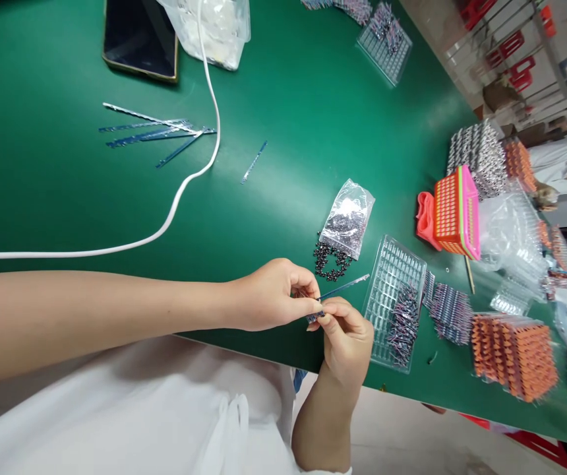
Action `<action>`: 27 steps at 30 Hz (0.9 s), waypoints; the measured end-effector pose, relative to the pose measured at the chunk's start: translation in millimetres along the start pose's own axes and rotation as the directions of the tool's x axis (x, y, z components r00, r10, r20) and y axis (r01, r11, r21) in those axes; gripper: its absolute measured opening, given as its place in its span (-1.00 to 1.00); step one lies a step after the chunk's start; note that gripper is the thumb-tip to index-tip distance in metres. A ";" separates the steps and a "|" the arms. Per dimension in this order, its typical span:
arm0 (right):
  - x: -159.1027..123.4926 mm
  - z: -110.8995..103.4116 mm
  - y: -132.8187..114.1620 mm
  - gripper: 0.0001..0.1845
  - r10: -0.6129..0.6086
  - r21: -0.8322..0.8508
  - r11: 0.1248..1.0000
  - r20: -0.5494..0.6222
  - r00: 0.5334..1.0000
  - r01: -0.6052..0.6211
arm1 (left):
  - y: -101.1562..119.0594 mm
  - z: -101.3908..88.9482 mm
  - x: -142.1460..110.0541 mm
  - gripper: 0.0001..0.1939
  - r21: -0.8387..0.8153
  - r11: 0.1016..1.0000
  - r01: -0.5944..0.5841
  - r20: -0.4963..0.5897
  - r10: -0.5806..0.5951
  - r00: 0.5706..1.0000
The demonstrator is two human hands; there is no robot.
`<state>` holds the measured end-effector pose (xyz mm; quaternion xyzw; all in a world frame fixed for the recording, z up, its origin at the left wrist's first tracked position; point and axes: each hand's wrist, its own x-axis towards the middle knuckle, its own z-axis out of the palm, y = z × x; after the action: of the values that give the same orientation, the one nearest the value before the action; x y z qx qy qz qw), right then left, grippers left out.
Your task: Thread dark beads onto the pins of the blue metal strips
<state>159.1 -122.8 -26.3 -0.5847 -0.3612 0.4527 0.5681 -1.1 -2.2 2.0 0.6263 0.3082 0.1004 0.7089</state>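
My left hand point(278, 297) reaches in from the left with thumb and fingers pinched together. Facing it, my right hand point(347, 336) is also closed in a pinch, and the fingertips of both nearly meet. Between them is a small dark, striped piece point(315, 317), partly covered by the fingers. A thin blue strip point(345, 287) sticks out from the fingertips towards the upper right. Just above lie small dark beads point(330, 262), spilling from a clear plastic bag point(347, 218). Beside my right hand sits a clear compartment tray point(380, 290) holding a pile of thin dark-and-pink pieces point(405, 323).
Loose blue strips point(155, 134) lie near a white cable point(179, 194) and a phone point(140, 39). To the right are striped bundles point(450, 313), stacked orange-filled trays point(513, 356) and an orange-and-pink basket point(454, 211). Another tray point(387, 56) stands at the table's far edge.
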 end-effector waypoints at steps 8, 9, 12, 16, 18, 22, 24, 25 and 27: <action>1.8 1.5 -2.3 -0.94 -0.004 -0.018 1.000 -0.025 1.000 0.003 | 2.6 -5.6 2.7 -0.79 0.026 0.999 -0.043 -0.006 0.043 0.999; 2.0 0.6 -2.8 -0.95 0.002 -0.010 1.000 -0.014 1.000 -0.003 | 3.7 -6.2 2.6 -0.79 0.037 0.998 -0.051 -0.006 0.051 0.999; 1.9 -2.4 -3.8 -0.92 0.014 0.008 1.000 0.009 1.000 -0.014 | 5.4 -7.0 1.3 -0.80 0.080 0.993 -0.088 -0.022 0.090 0.996; 1.1 -4.1 -2.9 -0.89 0.025 -0.012 1.000 -0.025 0.999 -0.025 | 2.1 -6.7 1.1 -0.80 0.137 0.981 -0.141 -0.045 0.148 0.988; 1.1 -4.0 -1.7 -0.91 0.023 -0.021 0.999 -0.043 0.999 -0.024 | -0.4 -6.4 2.4 -0.81 0.139 0.979 -0.146 -0.028 0.151 0.988; 1.1 -2.9 -0.9 -0.93 0.016 -0.033 0.999 -0.084 0.996 -0.019 | -3.3 -6.2 5.3 -0.73 0.069 0.992 -0.107 -0.019 0.109 0.994; 1.0 -2.2 -1.5 -0.89 0.028 -0.051 0.998 -0.101 0.995 -0.033 | -3.3 -6.4 5.7 -0.75 0.085 0.992 -0.091 -0.022 0.093 0.995; 1.0 -1.8 -1.9 -0.86 0.035 -0.060 0.997 -0.105 0.994 -0.041 | -3.0 -6.6 5.6 -0.77 0.109 0.990 -0.092 -0.021 0.095 0.995; 1.1 -1.1 -2.6 -0.83 0.047 -0.063 0.997 -0.101 0.994 -0.054 | -2.2 -7.1 5.1 -0.77 0.154 0.983 -0.103 -0.018 0.107 0.994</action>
<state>160.8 -121.9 -23.9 -0.6339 -0.3323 0.4250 0.5541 -1.6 5.9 -1.9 0.6928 0.2907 0.1221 0.6486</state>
